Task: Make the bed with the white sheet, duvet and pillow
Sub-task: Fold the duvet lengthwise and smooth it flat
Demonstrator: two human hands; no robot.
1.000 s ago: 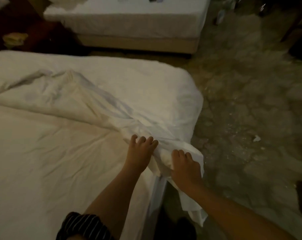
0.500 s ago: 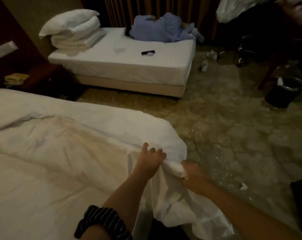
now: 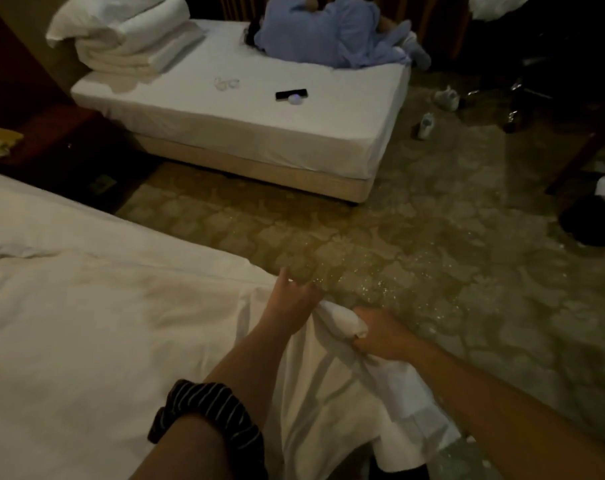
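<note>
White sheet point(image 3: 96, 323), blk striped sleeve point(image 3: 211, 415)

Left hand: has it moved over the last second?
Yes: the left hand has slid forward to the mattress corner, dragging the white sheet along.

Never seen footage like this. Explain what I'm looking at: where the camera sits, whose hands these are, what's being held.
There is no machine here: a person is making a bed with bare hands. Every picture comes from one camera worn on the head, looking forward and down, so both forearms reach in from the bottom. The left hand sits at the corner of the near bed, fingers curled over the white sheet. The right hand grips a bunched corner of that sheet, which hangs off the mattress. Beyond, across the carpet, a second bed carries a stack of folded white bedding.
</note>
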